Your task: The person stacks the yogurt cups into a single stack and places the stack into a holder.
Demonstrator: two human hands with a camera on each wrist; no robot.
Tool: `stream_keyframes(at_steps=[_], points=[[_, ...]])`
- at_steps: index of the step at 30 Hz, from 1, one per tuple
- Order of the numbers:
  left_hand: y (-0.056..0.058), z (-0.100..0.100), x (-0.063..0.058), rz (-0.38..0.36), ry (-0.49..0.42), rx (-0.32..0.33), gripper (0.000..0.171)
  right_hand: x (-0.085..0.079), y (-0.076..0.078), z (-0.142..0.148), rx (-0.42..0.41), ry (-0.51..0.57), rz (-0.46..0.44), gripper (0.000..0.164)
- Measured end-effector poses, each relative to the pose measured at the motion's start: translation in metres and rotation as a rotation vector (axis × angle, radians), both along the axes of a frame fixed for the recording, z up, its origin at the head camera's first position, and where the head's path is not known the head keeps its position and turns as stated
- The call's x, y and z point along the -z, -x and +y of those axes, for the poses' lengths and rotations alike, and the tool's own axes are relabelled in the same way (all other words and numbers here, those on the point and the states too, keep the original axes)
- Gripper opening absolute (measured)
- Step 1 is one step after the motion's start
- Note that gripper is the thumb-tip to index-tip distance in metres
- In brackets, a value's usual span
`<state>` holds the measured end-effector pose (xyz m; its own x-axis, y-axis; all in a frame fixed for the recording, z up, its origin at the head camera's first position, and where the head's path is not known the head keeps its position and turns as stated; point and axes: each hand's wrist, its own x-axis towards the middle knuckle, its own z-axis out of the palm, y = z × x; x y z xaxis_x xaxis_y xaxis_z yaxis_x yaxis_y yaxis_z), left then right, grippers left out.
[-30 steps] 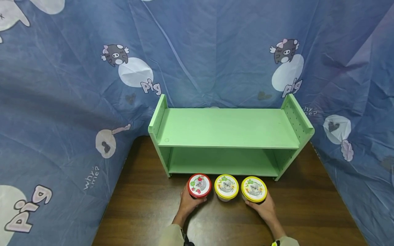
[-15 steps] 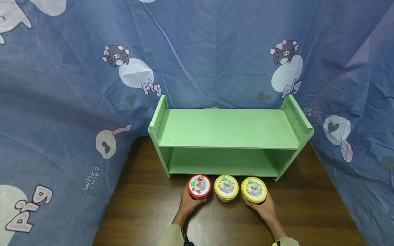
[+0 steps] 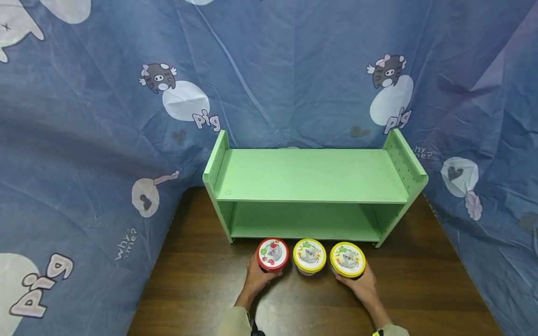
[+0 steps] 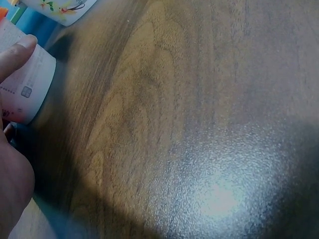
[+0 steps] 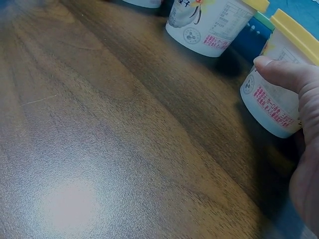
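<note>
My left hand [image 3: 254, 279] grips a tub with a red-rimmed lid [image 3: 272, 255], its thumb across the near side; in the left wrist view the thumb presses the white tub wall [image 4: 37, 82]. On the right, my right hand [image 3: 364, 283] holds a tub with a yellow-rimmed lid [image 3: 347, 259], and the right wrist view shows the thumb lying along its printed wall [image 5: 269, 107]. Between the two stands another yellow-lidded tub [image 3: 309, 255], apart from both hands. All three are upright in a row. The far fingers of each hand are mostly hidden behind the tubs.
A light green two-tier shelf [image 3: 311, 175] stands directly behind the tubs, with raised side panels. Brown wood-grain table [image 3: 307, 308] lies beneath everything. Blue cloth [image 3: 269, 70] with printed pigs hangs around the back and sides.
</note>
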<state>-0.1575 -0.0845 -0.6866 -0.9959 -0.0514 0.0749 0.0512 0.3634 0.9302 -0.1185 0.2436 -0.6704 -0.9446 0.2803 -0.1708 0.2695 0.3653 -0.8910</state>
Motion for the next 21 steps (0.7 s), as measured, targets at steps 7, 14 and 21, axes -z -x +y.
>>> stream_keyframes(at_steps=[7,14,21], points=[[0.000,-0.001,0.000,-0.007,0.016,0.002,0.102,-0.001,-0.001,-0.001,0.011,-0.033,0.037,0.099],[-0.001,-0.001,-0.001,-0.011,0.013,0.005,0.103,-0.007,-0.001,-0.001,0.013,-0.048,0.064,0.097],[-0.001,-0.001,-0.001,-0.013,0.025,0.000,0.102,-0.016,0.002,-0.001,0.002,-0.008,0.085,0.097]])
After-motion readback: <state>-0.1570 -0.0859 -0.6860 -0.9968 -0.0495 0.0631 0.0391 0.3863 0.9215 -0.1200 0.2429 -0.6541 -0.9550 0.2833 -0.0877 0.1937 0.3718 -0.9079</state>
